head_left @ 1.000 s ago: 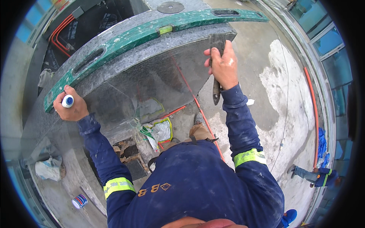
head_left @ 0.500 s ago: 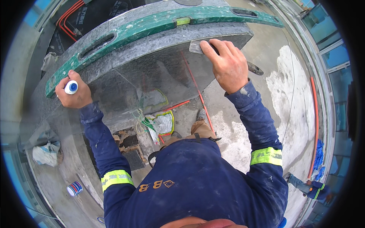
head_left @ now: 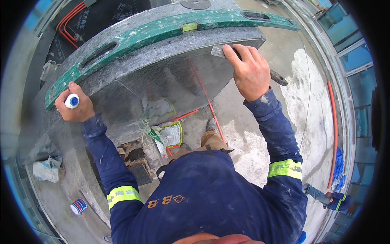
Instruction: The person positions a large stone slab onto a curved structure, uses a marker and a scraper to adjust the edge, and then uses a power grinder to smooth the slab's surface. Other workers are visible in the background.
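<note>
A long green spirit level (head_left: 154,34) lies along the top of a grey stone slab (head_left: 174,44), its yellow-green vial near the middle. My left hand (head_left: 77,106) is closed around a white tube-like thing with a blue end (head_left: 72,101), at the left end of the level. Most of that tube is hidden by my fingers. My right hand (head_left: 252,75) grips a putty knife, its metal blade (head_left: 218,51) at the slab's front edge and its dark handle (head_left: 278,78) sticking out past my palm.
A dark round disc (head_left: 195,3) lies on the slab's far side. Below are a white bag with yellow trim (head_left: 172,134), a broken floor opening (head_left: 136,156), a white sack (head_left: 48,169) and a small tin (head_left: 78,206). Another person (head_left: 337,200) is at the lower right.
My right hand has slid the putty knife a little to the right along the slab's edge. My left hand keeps its hold by the level's end. The whole view has shifted slightly.
</note>
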A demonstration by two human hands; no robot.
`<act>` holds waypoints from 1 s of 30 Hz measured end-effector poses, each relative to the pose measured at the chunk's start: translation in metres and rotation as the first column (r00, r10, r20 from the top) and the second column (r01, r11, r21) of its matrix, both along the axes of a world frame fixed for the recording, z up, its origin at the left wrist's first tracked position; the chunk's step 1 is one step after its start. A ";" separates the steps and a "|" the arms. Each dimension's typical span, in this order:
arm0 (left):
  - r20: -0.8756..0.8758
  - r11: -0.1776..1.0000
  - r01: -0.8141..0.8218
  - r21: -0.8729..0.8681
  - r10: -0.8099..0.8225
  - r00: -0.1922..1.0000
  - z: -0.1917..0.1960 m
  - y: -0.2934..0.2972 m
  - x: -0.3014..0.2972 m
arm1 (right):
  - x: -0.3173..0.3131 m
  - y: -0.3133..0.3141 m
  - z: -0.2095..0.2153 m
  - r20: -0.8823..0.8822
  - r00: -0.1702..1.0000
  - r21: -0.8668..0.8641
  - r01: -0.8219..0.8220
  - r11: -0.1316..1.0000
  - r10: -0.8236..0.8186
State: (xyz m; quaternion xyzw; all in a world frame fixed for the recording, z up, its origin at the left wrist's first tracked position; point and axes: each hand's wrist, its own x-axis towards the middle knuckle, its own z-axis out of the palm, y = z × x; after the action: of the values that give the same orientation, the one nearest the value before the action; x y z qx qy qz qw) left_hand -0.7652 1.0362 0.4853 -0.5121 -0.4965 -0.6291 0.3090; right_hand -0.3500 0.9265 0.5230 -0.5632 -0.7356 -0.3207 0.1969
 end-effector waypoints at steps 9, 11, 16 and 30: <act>-0.022 1.000 0.020 0.012 -0.019 1.000 0.003 -0.003 0.000 | 0.102 0.002 0.002 0.061 0.993 0.018 0.102 0.995 -0.103; -0.029 0.999 0.039 0.019 -0.039 0.999 0.004 -0.004 0.000 | 0.129 -0.002 0.010 0.134 0.946 -0.010 0.300 0.954 -0.296; -0.046 0.999 -0.001 0.035 0.003 0.999 0.002 -0.001 0.000 | 0.146 -0.009 0.004 -0.039 0.951 0.091 0.308 0.947 -0.306; 0.347 0.996 -0.087 0.004 0.080 0.934 0.015 -0.006 -0.032 | 0.244 -0.089 -0.211 -0.607 0.377 -0.508 0.493 0.706 -0.699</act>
State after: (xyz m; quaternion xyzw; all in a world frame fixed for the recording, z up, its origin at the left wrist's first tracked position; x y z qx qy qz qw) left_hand -0.7973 1.0301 0.5001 -0.3687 -0.5586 -0.7004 0.2480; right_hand -0.1060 0.8376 0.3125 -0.8894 -0.3547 -0.0064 0.2884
